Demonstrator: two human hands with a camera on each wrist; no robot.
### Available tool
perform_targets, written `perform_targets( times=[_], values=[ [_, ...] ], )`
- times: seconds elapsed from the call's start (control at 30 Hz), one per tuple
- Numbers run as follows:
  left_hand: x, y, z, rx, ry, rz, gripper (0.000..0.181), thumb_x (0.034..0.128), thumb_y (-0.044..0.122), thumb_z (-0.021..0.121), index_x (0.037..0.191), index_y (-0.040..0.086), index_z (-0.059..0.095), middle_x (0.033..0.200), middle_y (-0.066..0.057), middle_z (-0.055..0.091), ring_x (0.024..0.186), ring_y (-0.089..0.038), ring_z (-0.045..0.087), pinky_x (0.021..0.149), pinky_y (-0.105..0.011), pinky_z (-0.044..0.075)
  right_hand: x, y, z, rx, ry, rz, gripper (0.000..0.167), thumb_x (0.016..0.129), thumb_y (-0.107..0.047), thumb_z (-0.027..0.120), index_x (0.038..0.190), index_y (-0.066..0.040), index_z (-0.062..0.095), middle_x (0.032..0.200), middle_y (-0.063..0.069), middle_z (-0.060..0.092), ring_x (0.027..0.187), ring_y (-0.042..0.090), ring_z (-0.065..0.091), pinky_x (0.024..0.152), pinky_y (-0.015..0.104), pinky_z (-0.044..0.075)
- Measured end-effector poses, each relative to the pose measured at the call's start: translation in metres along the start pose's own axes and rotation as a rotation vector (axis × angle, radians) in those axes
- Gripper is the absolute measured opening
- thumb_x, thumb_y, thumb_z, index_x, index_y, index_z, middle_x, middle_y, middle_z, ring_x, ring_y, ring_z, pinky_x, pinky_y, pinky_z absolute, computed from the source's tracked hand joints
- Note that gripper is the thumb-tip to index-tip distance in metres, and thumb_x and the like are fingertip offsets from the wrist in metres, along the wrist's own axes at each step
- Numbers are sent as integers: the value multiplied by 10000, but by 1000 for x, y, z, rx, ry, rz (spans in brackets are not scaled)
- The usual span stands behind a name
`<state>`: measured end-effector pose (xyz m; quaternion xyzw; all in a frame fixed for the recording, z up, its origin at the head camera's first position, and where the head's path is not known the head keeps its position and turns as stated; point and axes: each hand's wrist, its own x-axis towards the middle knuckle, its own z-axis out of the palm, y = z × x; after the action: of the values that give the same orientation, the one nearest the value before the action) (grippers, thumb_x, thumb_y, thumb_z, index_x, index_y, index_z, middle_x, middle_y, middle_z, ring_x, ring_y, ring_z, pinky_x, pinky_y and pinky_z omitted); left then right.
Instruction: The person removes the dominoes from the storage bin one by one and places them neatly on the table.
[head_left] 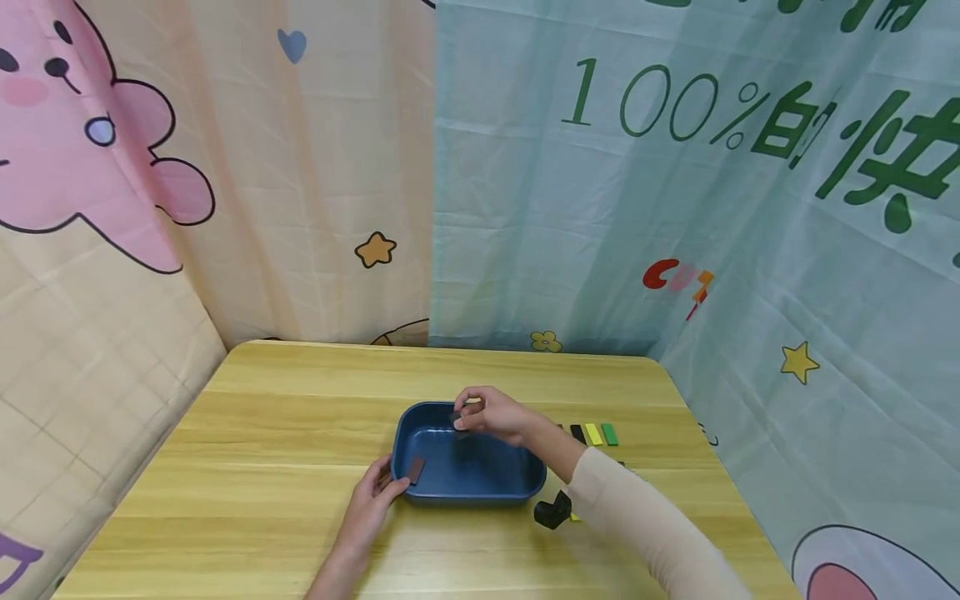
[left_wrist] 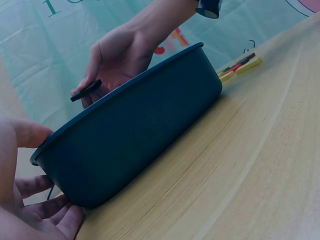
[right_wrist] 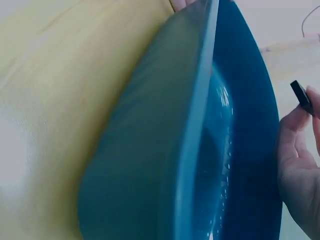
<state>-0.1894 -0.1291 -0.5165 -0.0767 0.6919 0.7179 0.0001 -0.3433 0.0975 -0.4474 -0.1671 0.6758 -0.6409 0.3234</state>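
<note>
A dark blue rectangular basin (head_left: pixel 480 498) sits on the wooden table. My left hand (head_left: pixel 372 492) grips its front left corner, with the thumb at the rim and the fingers against the outer wall, as the left wrist view shows. My right hand (head_left: pixel 491 415) pinches a small black rectangular block (left_wrist: pixel 86 90) between thumb and fingertips, above the back part of the basin. That same black block (right_wrist: pixel 301 96) appears edge-on in the right wrist view. Inside the basin, a brown rectangular block (head_left: pixel 416 470) lies by the left wall, close to my left thumb.
Right of the basin stand several small blocks, among them a black block (head_left: pixel 577 433), a yellow block (head_left: pixel 593 434) and a green block (head_left: pixel 610 434). My right forearm partly covers others. A black device (head_left: pixel 552 510) shows below my right wrist. Printed curtains (head_left: pixel 525 250) hang behind the table.
</note>
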Motion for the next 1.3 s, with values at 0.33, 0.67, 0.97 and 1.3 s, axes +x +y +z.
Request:
perform_targets(
  times=[0.33,0.67,0.97,1.3],
  values=[
    [0,-3,4,-4,-6,-4,562,1016,105,632,1497,-94,420,1495,-291,455,1383,-442,442,1112,-426,423,-16,1,2,254,189,0,145,980,58,635,992,-86,620,800,39,624,595,99,531,707,286,481],
    [2,3,-2,-1,-14,-10,545,1030,119,621,1500,-75,426,1518,-290,434,1392,-429,434,1058,-315,449,-31,8,18,376,338,-113,237,973,21,675,1201,27,611,960,78,658,808,155,661,776,289,549],
    [3,0,-6,-23,-11,-21,553,1038,113,612,1508,-85,395,1511,-320,426,1389,-408,442,896,-109,441,-47,24,17,451,559,-188,234,956,16,704,1189,23,681,1061,108,624,877,165,662,839,300,558],
    [1,1,-1,-30,-10,-2,552,1026,93,617,1491,-112,402,1489,-326,445,1359,-405,460,918,-135,443,-60,38,19,426,612,-225,373,939,-3,740,1290,87,653,1132,124,691,1064,257,693,914,312,568]
  ],
)
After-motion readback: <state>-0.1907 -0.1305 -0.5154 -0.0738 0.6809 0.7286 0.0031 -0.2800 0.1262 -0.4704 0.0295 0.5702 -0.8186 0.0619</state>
